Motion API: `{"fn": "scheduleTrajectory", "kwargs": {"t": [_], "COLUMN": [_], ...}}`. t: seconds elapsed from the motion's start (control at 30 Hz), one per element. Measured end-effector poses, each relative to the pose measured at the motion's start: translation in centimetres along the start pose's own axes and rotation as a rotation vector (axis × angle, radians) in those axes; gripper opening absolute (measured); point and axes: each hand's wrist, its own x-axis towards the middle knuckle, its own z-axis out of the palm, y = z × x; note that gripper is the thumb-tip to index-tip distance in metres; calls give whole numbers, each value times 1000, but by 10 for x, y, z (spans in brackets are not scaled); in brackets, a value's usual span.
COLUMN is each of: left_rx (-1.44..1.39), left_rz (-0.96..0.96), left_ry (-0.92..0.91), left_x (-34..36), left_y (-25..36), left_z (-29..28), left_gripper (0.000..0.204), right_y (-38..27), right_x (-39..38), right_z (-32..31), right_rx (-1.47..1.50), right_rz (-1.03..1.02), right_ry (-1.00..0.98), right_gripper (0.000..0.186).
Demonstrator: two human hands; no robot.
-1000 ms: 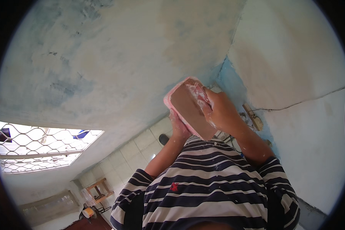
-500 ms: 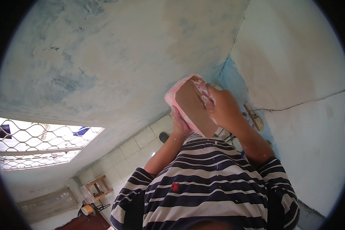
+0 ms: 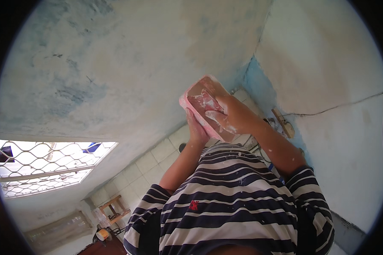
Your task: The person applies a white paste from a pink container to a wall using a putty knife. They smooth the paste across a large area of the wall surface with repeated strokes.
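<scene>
- Location: I have the pink rectangular tray (image 3: 187, 103) held in the air, in front of the striped shirt (image 3: 242, 208) and above the tiled floor (image 3: 147, 163). No surface is seen carrying it.
- Left hand (image 3: 195, 128): clamped on the tray's left long edge.
- Right hand (image 3: 235, 114): reaches over the right long edge, fingers curled at the tray's brown inner face, thumb pointing toward the left edge. I cannot tell whether they close on a scraper or only press the surface.
- Residue: white smears (image 3: 207, 100) lie beneath the right fingers.
- Step in hand: I judge this to be working or gathering wet material within the tray, beside the patched wall (image 3: 132, 72).
- Next move: in my judgement, it calls for a firm left grip, a steady tray angle, and right fingers clear of the rim on withdrawal, lest material drop off the lower corner.
</scene>
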Motion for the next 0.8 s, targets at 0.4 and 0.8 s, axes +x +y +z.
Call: {"fn": "scheduleTrajectory", "kwargs": {"t": [0.4, 0.8], "left_rx": [-120, -182], "left_rz": [-81, -33], "left_ry": [200, -31], "left_x": [7, 37], "left_y": [58, 122], "left_z": [-22, -76], "left_gripper": [61, 53], "right_y": [-7, -53], "right_x": [46, 96], "right_z": [12, 94], "right_rx": [309, -238], "right_rz": [244, 52], "right_ry": [-86, 14], "right_gripper": [34, 57]}}
